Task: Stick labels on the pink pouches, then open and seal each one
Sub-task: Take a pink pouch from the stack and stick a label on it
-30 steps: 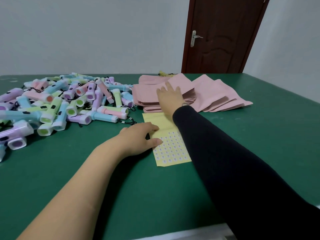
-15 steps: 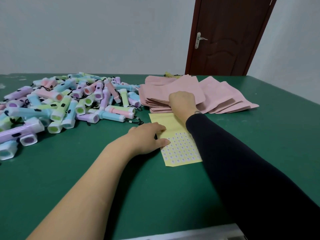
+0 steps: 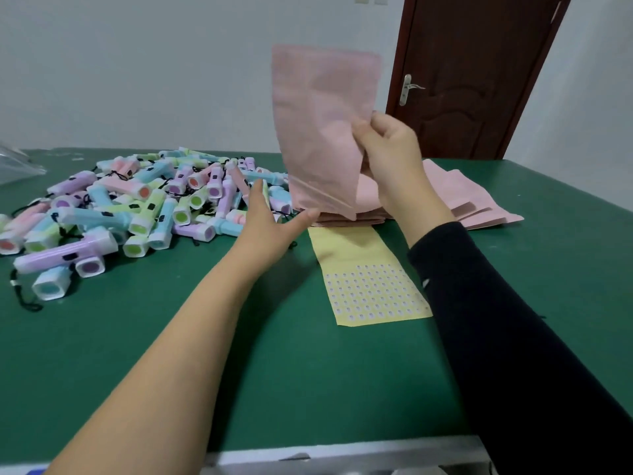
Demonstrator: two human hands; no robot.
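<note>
A flat, matte pink rectangular pouch [image 3: 322,132], with a zip strip near its lower end, is held upright above the green-covered bench [image 3: 308,371]. It is pinched at its right edge by the right hand [image 3: 394,156]. The left hand [image 3: 270,224] is held open, fingers straight, just below the pouch and near the fanned stack of pink pouches [image 3: 472,200]. A yellow paper sheet of small round labels [image 3: 356,255] is laid flat beside a heap of glossy pastel plastic torches [image 3: 137,207].

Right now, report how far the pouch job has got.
Done: nothing visibly finished; no labelled pouch shows. In hand: the right hand pinches one pink pouch upright above the pouch stack, the left hand open beside its lower edge. Left: label it from the label sheet, open, seal, then the stack.
</note>
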